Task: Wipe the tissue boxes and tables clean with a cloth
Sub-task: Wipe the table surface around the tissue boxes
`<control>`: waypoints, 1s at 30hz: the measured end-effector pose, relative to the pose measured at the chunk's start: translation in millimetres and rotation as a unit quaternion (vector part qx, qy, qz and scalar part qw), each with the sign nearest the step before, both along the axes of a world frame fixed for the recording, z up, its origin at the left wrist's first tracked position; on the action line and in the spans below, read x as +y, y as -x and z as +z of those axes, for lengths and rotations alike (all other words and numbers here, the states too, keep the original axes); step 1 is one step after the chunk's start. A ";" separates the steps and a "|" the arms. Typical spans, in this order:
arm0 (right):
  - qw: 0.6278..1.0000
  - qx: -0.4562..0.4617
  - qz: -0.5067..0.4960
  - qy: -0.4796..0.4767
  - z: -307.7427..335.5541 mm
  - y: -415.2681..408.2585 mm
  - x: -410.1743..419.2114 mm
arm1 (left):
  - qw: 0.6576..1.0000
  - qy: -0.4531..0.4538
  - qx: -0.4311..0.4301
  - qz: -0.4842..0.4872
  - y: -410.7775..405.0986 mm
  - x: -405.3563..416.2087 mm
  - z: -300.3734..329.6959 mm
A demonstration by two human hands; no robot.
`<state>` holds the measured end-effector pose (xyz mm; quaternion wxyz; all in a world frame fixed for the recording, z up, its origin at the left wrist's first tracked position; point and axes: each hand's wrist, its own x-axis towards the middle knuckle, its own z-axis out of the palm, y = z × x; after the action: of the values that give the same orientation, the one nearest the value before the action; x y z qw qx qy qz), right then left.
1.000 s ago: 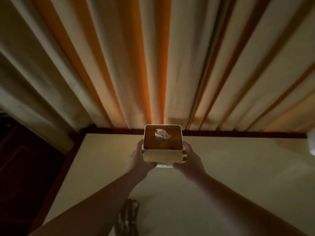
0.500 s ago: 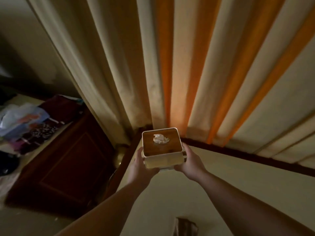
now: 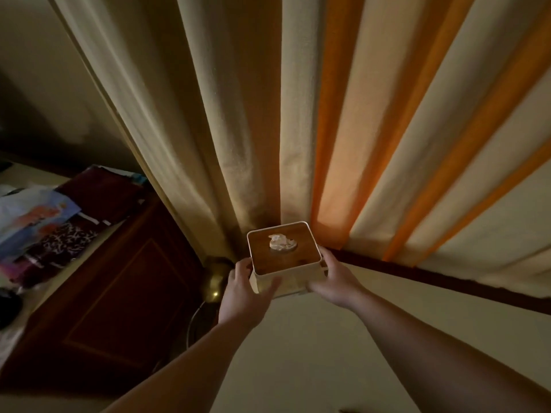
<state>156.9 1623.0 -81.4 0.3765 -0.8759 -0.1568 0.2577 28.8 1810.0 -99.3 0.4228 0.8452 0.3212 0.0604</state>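
A square tissue box [image 3: 283,260] with a wooden top, cream sides and a white tissue poking out is at the far left corner of the cream table [image 3: 343,347]. My left hand [image 3: 244,290] grips its left side, thumb on the front face. My right hand [image 3: 334,281] grips its right side. Whether the box touches the table I cannot tell. No cloth is in sight.
Cream and orange striped curtains [image 3: 298,129] hang right behind the box. A dark wooden cabinet [image 3: 119,293] stands left of the table, with bags and fabric [image 3: 44,225] beyond it. A brass object [image 3: 216,278] and a cable sit between cabinet and table.
The box, held in both hands, has travelled left along the table to its left corner. My view swung left, bringing the cabinet in and losing the dark bundle at the near edge.
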 end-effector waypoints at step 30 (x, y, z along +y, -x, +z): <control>0.989 -0.143 -0.016 0.033 25.0 -60.3 87.8 | 0.986 -0.112 -0.048 -0.118 -108.4 65.8 37.4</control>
<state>217.2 1710.8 -56.4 0.3252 -0.9182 -0.1862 0.1283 137.3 1875.7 -61.9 0.3448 0.9152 0.1898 0.0863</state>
